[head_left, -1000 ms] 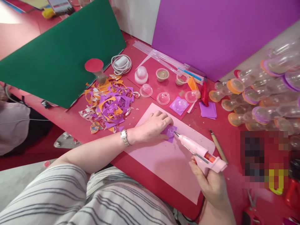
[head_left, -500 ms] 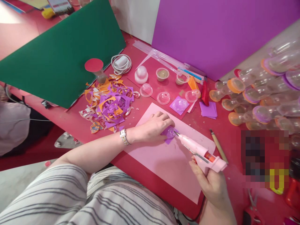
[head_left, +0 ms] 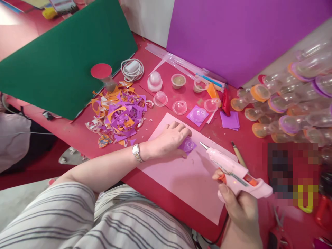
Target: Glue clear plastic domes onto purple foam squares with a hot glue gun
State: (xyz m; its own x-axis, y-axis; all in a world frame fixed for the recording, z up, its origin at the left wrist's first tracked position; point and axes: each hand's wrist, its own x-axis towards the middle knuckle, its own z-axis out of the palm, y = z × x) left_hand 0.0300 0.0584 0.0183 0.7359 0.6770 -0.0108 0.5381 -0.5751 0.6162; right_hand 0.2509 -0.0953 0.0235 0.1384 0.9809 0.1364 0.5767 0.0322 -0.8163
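My left hand (head_left: 172,138), with a watch on its wrist, has its fingers closed on the side of a clear dome lid (head_left: 188,145). The lid rests on a purple paper square (head_left: 193,150) on a pink sheet (head_left: 181,178); the fingers partly cover both. My right hand (head_left: 237,200) grips a pink hot glue gun (head_left: 228,162), a finger at its orange trigger. The gun's metal nozzle points toward the lid, a short gap away from it. Beyond the sheet, another dome lid (head_left: 198,114) sits on its own purple square.
Purple and orange paper scraps (head_left: 119,114) pile up at left, by a green board (head_left: 70,58). Clear cups and lids (head_left: 180,107) stand behind the sheet. A wooden-handled tool (head_left: 238,155), purple squares (head_left: 229,120) and stacked plastic bottle shapes (head_left: 298,100) are at right.
My right hand has drawn the glue gun back to the right and toward me, so its nozzle has left the lid. My left hand stays in place on the lid.
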